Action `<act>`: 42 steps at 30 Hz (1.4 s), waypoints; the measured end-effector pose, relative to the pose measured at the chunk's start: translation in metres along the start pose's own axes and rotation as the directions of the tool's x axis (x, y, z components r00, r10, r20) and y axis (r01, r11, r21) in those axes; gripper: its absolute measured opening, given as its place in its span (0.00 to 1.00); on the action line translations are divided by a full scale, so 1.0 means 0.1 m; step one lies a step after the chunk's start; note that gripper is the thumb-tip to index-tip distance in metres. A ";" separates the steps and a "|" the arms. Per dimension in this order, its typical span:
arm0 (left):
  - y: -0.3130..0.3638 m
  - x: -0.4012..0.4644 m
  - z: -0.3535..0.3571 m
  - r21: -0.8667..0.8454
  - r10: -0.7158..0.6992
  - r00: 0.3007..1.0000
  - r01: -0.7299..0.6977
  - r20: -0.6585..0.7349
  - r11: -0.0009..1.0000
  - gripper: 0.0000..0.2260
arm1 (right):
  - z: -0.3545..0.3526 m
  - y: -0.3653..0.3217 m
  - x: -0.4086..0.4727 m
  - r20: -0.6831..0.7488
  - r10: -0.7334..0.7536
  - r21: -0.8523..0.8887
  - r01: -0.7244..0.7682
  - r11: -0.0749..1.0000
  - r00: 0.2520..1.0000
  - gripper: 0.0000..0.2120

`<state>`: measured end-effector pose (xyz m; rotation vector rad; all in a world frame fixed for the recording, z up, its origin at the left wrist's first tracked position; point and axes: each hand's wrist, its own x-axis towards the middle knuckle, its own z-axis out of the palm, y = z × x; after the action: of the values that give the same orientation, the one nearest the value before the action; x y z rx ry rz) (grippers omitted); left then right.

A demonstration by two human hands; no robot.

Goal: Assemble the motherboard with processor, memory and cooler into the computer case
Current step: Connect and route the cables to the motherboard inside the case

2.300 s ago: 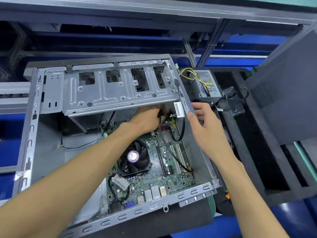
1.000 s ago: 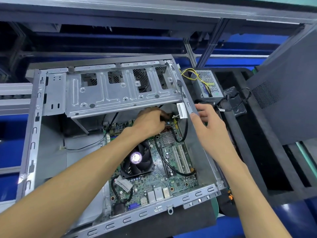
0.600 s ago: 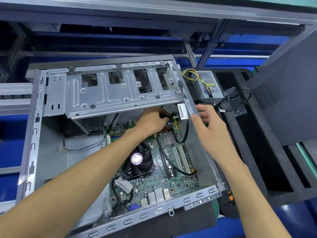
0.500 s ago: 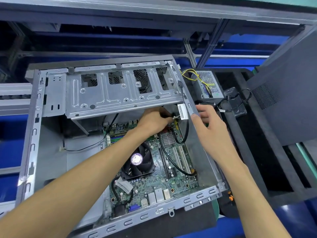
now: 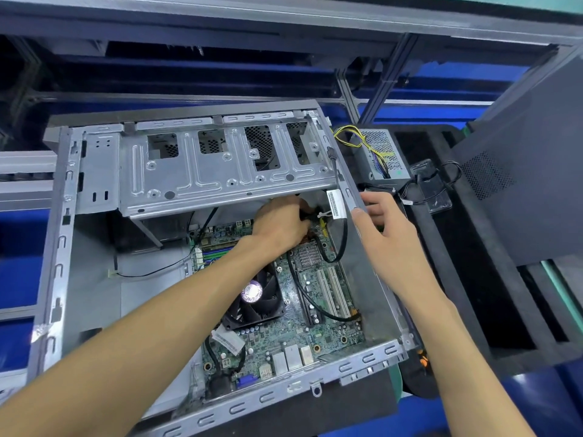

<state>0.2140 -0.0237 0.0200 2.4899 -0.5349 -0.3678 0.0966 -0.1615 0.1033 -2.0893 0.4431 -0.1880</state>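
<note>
white tag [image 5: 335, 204] on the black cable: rows of tiny print — too small to read
round purple sticker [image 5: 251, 292] on the fan, at 6 o'clock from the tag: marks — blurred, cannot be read

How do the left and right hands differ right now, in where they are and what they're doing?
The left hand reaches deep inside the case, over the motherboard just below the drive cage; the right hand sits at the case's right wall.
The left hand's fingers curl around a black cable connector; the right hand's fingers curl over the wall's rim, bracing it.
Both hands are bare and meet near the same upper right corner.
</note>
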 end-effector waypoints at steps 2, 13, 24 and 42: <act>0.01 0.03 -0.03 -0.062 -0.047 0.998 0.050 0.044 0.997 0.09 | 0.00 0.00 0.00 0.002 -0.003 -0.007 0.003 1.000 1.000 0.10; -0.03 0.00 -0.19 -0.025 -0.066 0.981 0.072 0.180 0.997 0.15 | -0.01 0.00 0.00 0.010 -0.006 -0.007 0.006 1.000 1.000 0.09; 0.02 -0.27 -0.19 0.265 0.233 0.971 -0.212 -0.051 0.941 0.12 | 0.00 -0.03 0.00 0.006 -0.004 0.000 0.004 1.000 1.000 0.08; 0.26 -0.16 -0.09 0.042 0.088 0.992 -0.092 0.093 0.995 0.11 | 0.01 -0.06 0.00 0.002 0.027 -0.037 -0.027 0.999 1.000 0.11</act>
<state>0.1958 -0.0325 0.0443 2.4924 -0.6979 -0.4388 0.0986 -0.1580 0.1079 -2.1183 0.4762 -0.1627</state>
